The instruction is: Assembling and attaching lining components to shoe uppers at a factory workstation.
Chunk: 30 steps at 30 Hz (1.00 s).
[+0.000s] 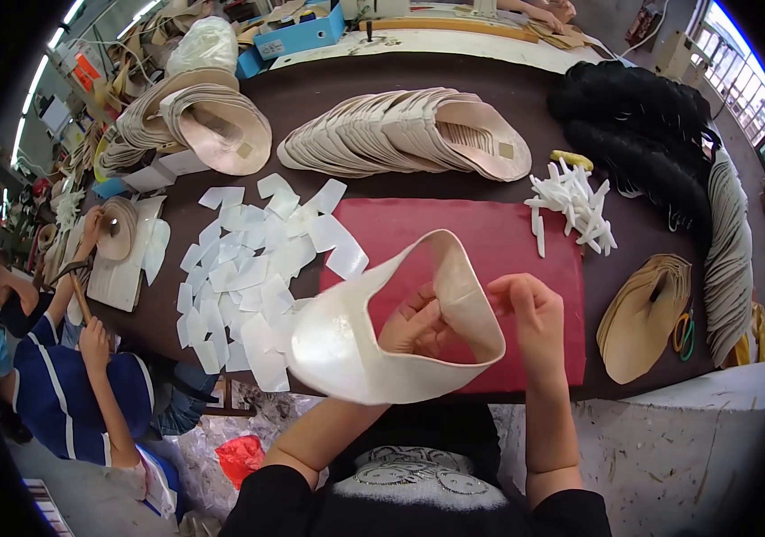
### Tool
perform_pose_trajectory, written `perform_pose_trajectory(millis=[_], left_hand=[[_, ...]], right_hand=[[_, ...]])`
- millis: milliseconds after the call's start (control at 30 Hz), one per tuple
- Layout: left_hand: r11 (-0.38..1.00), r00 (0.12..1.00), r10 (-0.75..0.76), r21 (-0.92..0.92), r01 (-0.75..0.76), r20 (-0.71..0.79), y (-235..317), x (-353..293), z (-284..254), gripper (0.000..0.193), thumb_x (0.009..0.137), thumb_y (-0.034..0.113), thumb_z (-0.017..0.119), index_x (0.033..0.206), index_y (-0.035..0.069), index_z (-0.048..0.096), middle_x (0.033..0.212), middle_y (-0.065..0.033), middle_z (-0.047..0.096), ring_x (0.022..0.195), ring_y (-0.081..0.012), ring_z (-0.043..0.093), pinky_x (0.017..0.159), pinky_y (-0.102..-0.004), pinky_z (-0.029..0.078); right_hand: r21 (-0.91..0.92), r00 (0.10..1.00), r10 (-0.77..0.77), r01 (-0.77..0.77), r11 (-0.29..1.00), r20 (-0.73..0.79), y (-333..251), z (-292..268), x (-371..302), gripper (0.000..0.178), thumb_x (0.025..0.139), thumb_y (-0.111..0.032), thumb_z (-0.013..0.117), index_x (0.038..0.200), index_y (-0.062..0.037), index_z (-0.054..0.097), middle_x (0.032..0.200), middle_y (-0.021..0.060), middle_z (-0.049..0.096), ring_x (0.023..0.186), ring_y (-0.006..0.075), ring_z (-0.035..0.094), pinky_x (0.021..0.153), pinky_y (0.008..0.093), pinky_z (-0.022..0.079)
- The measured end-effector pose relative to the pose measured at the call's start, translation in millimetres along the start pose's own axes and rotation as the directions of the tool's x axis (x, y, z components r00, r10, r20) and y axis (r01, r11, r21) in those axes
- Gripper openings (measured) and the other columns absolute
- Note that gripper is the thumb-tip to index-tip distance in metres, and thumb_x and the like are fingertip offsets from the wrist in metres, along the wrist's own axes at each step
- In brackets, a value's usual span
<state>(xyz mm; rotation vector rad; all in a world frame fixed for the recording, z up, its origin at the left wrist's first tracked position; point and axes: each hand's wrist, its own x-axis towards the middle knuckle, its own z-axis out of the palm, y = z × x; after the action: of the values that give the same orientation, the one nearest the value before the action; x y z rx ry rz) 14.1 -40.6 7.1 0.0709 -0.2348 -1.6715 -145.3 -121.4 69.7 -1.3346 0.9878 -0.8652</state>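
"What have you got in front of you?"

"A pale, glossy shoe upper [346,353], over the near left part of the red mat [508,228]."

"And your hands?"

"My left hand [414,322] shows through the opening, fingers curled narrow by the inner wall; I can't tell whether they pinch it. My right hand [530,313] is bent narrow beside the heel end; whether it holds anything, I can't tell."

"Which step is this?"

"I'd judge I'm handling the heel end. The next move calls for a steady rim and care not to crease it."

"Which way does it point?"

"Closed toe left and slightly toward me, heel right. The long axis rises gently rightward."

"What's around it?"

"Loose white pieces [248,259] left, white strips [575,210] beyond my right hand, a row of nested uppers [382,134] past the mat. Scissors [688,336] lie far right, beside a tan stack [637,322]."
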Motion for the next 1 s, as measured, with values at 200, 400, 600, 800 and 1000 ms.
perform_pose_trajectory(millis=[200, 400, 600, 800, 1000], left_hand=[[0.983, 0.967, 0.095, 0.176, -0.054, -0.237, -15, 4, 17, 0.030, 0.098, 0.011, 0.058, 0.127, 0.005, 0.051, 0.118, -0.0113, 0.061, 0.110, -0.0227, 0.063, 0.097, -0.0363, 0.053], [0.935, 0.948, 0.208, 0.334, -0.121, -0.239, -26, -2, 8, 0.026, 0.099, 0.011, 0.056, 0.124, 0.005, 0.053, 0.117, -0.0098, 0.060, 0.107, -0.0201, 0.062, 0.096, -0.0342, 0.054], [0.945, 0.934, 0.111, 0.328, 0.007, -0.339, -28, -7, 26, 0.023, 0.098, 0.011, 0.057, 0.121, 0.006, 0.055, 0.116, -0.0093, 0.060, 0.106, -0.0193, 0.062, 0.096, -0.0332, 0.054], [0.915, 0.923, 0.212, 0.397, -0.071, -0.322, -25, -9, 21, 0.023, 0.098, 0.011, 0.059, 0.120, 0.006, 0.055, 0.116, -0.0099, 0.060, 0.105, -0.0193, 0.063, 0.094, -0.0326, 0.055], [0.776, 0.831, 0.472, 0.586, -0.233, -0.294, 0, -9, 4, 0.025, 0.097, 0.010, 0.059, 0.121, 0.006, 0.054, 0.114, -0.0095, 0.060, 0.106, -0.0205, 0.062, 0.094, -0.0345, 0.055]], right_hand=[[0.045, 0.988, -0.156, 0.156, 0.987, 0.004, -3, -6, -31, 0.013, 0.089, -0.007, 0.067, 0.098, 0.0022, 0.069, 0.084, 0.0065, 0.064, 0.074, 0.0108, 0.055, 0.067, 0.0190, 0.043], [0.088, 0.992, -0.112, 0.117, 0.989, -0.060, 5, -4, -27, 0.010, 0.086, -0.008, 0.069, 0.091, 0.0014, 0.068, 0.085, 0.0068, 0.064, 0.074, 0.0105, 0.055, 0.062, 0.0193, 0.043], [0.185, 1.000, 0.014, -0.016, 0.983, 0.016, 12, -12, -25, 0.010, 0.088, -0.008, 0.067, 0.090, 0.0008, 0.066, 0.088, 0.0063, 0.065, 0.078, 0.0104, 0.055, 0.069, 0.0201, 0.045], [-0.049, 0.994, -0.006, 0.012, 0.999, 0.108, 3, -2, -25, 0.019, 0.096, -0.015, 0.058, 0.097, 0.0015, 0.067, 0.092, 0.0066, 0.067, 0.081, 0.0114, 0.057, 0.073, 0.0219, 0.047], [0.037, 0.991, -0.125, 0.127, 0.991, -0.042, 25, -22, 10, 0.026, 0.098, -0.017, 0.055, 0.112, 0.0022, 0.066, 0.095, 0.0064, 0.068, 0.081, 0.0125, 0.059, 0.072, 0.0244, 0.049]])
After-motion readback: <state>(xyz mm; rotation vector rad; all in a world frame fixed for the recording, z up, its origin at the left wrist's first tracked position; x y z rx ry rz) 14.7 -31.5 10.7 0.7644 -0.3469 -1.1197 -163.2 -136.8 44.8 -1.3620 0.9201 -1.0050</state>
